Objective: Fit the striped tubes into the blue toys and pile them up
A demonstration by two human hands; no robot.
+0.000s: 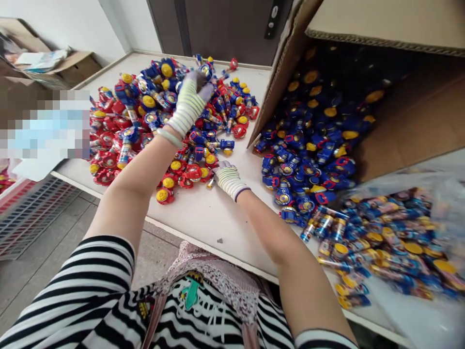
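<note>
My left hand (pixel 191 102), in a striped knit glove, reaches over the far part of a pile of small plastic toys. Its thumb and fingers close around a blue toy with a round head (pixel 206 71); the fingertips are partly blurred. My right hand (pixel 229 180), gloved the same way, rests low at the pile's near right edge. Its fingers are curled together beside a red toy with a yellow disc (pixel 205 173). A small shiny end (pixel 210 183) pokes out by the fingertips, and the rest of what they grip is hidden. Red toys (pixel 109 162) lie mostly on the left, mixed with blue ones.
A large cardboard box (pixel 410 131) lies open on its side at right, blue toys (pixel 301 169) spilling from it. Printed tubes with yellow caps (pixel 395 242) lie in a clear plastic bag at front right. Beyond the white table (pixel 189 218), a plastic crate (pixel 36 218) stands at left.
</note>
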